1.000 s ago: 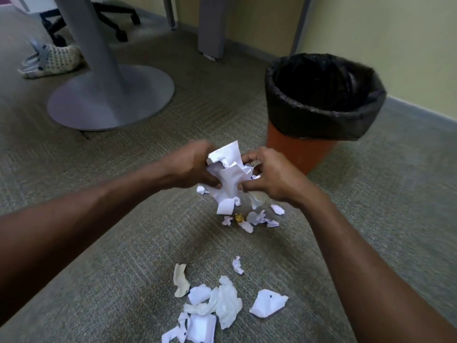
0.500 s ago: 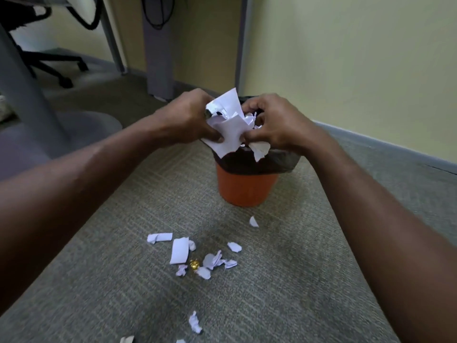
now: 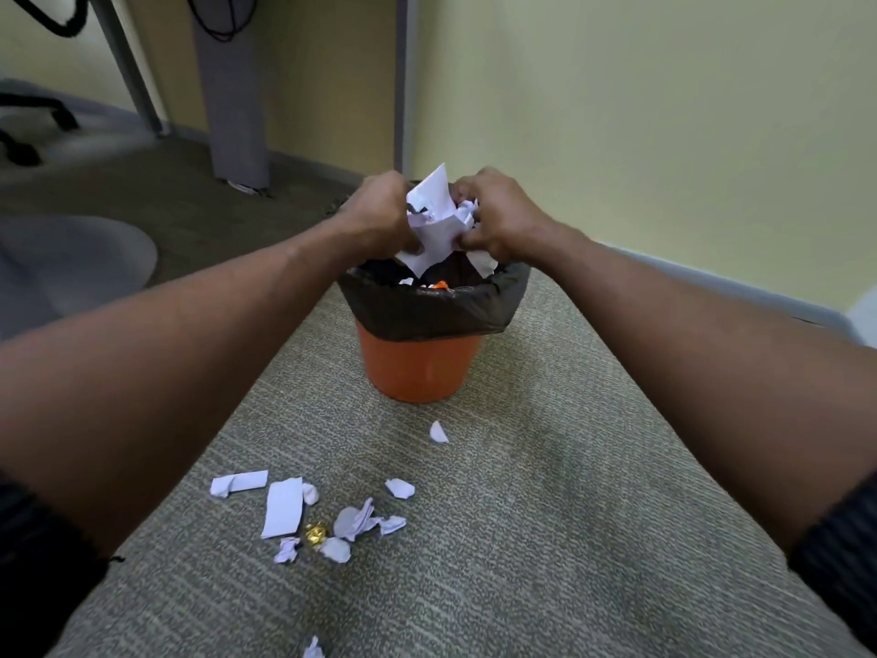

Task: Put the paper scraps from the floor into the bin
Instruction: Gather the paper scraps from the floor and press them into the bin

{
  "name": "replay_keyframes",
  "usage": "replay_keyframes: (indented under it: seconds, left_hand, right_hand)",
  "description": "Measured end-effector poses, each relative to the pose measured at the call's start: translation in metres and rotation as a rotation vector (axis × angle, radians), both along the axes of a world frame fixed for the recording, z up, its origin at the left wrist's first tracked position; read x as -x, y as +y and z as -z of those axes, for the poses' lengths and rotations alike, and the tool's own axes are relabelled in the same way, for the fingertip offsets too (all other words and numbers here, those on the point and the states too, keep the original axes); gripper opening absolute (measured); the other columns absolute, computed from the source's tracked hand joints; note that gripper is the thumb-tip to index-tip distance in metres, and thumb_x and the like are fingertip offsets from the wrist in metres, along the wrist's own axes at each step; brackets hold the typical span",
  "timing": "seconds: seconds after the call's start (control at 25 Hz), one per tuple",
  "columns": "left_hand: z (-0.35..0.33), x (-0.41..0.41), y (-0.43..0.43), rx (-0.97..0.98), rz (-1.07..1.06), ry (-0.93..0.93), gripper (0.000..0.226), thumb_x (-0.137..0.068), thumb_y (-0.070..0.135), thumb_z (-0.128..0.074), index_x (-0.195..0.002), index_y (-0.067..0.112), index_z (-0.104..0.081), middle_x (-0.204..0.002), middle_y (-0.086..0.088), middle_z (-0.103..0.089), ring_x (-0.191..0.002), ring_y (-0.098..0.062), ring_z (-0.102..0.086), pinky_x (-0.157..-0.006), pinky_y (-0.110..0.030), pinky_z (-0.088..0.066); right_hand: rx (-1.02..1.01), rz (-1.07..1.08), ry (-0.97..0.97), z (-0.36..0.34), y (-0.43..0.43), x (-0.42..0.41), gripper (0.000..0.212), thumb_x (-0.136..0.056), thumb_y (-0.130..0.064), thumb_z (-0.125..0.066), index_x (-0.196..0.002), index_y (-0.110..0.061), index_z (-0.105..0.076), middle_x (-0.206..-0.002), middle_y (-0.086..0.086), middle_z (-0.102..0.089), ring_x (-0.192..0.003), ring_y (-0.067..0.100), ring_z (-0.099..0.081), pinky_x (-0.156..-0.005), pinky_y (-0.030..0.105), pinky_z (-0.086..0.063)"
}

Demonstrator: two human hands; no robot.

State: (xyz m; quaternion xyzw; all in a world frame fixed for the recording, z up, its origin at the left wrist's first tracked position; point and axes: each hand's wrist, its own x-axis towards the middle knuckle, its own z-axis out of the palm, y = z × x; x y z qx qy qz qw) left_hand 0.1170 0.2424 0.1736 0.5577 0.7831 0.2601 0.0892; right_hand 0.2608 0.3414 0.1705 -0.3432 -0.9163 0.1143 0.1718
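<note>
**Left hand [image 3: 379,213] and right hand [image 3: 498,216] clutching one paper wad [image 3: 434,216] above the bin [image 3: 420,368]**

Two hands meet over the bin's mouth. On my feed each has its fingers curled inward and grips the same crumpled bundle from its own side. The wad is white, creased and angular. One stiff corner stands above the knuckles and a pointed flap hangs down toward the opening.

The bin is one round, tapered tub of smooth orange plastic. One glossy black liner [image 3: 427,311] is folded loosely over its rim. Inside I make out a pale scrap and a small orange bit.

On the carpet [image 3: 545,539], a short, flecked grey-green weave, I count about ten loose white scraps [image 3: 284,508]:
- a flat rectangle
- a rolled strip
- several crushed lumps
- a lone curved chip [image 3: 438,432] near the bin's foot
- a piece [image 3: 313,649] cut by the lower edge of the view

One gold foil ball [image 3: 315,533] sits among the cluster.

Two dark ribbed sleeves [image 3: 840,553] show at the lower corners. One smooth round grey table base [image 3: 71,263] lies to the left.
</note>
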Motion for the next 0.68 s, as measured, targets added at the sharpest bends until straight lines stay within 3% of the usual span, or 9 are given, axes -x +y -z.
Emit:
replay_keyframes:
  seconds: [0.16, 0.28, 0.4, 0.52, 0.68]
  left_hand:
    - [0.012, -0.006, 0.009, 0.041, -0.014, 0.001, 0.043, -0.071, 0.016, -0.088, -0.109, 0.005, -0.07, -0.104, -0.015, -0.071, -0.082, -0.026, -0.061, -0.067, -0.03, -0.043]
    - [0.018, -0.009, 0.012, -0.003, -0.036, -0.045, 0.068, -0.067, 0.01, -0.09, -0.129, 0.009, -0.061, -0.125, -0.013, -0.067, -0.109, -0.03, -0.064, -0.086, -0.035, -0.053]
    - [0.018, -0.012, 0.01, -0.044, -0.07, -0.099, 0.08, -0.068, 0.008, -0.09, -0.137, 0.01, -0.048, -0.134, -0.016, -0.059, -0.121, -0.033, -0.059, -0.099, -0.04, -0.053]
    - [0.019, -0.012, 0.007, -0.079, -0.088, -0.043, 0.082, -0.072, 0.014, -0.088, -0.14, 0.012, -0.042, -0.139, -0.016, -0.053, -0.129, -0.033, -0.051, -0.105, -0.042, -0.046]
    - [0.024, -0.007, -0.009, -0.156, -0.096, 0.065, 0.081, -0.08, 0.016, -0.073, -0.149, 0.013, -0.032, -0.151, -0.016, -0.038, -0.139, -0.035, -0.035, -0.113, -0.049, -0.036]
  right_hand:
    - [0.011, 0.06, -0.07, 0.02, 0.011, 0.001, 0.039, -0.069, -0.02, -0.083, -0.097, -0.028, -0.057, -0.113, 0.01, -0.057, -0.101, 0.028, -0.054, -0.076, 0.026, -0.035]
    - [0.017, 0.096, -0.044, 0.022, 0.012, 0.001, 0.059, -0.072, -0.017, -0.083, -0.126, -0.016, -0.058, -0.121, 0.009, -0.052, -0.104, 0.024, -0.052, -0.086, 0.025, -0.04]
    - [0.022, 0.133, -0.008, 0.018, 0.006, -0.001, 0.071, -0.075, -0.02, -0.081, -0.139, -0.016, -0.049, -0.132, 0.012, -0.053, -0.122, 0.032, -0.053, -0.104, 0.038, -0.045]
    - [0.004, 0.152, 0.026, 0.017, -0.006, -0.003, 0.071, -0.08, -0.02, -0.074, -0.144, -0.013, -0.044, -0.143, 0.013, -0.048, -0.133, 0.032, -0.047, -0.113, 0.04, -0.039]
    - [-0.105, 0.138, 0.022, 0.02, -0.038, 0.002, 0.084, -0.087, -0.022, -0.067, -0.157, -0.009, -0.022, -0.165, 0.015, -0.016, -0.152, 0.03, -0.021, -0.123, 0.038, -0.019]
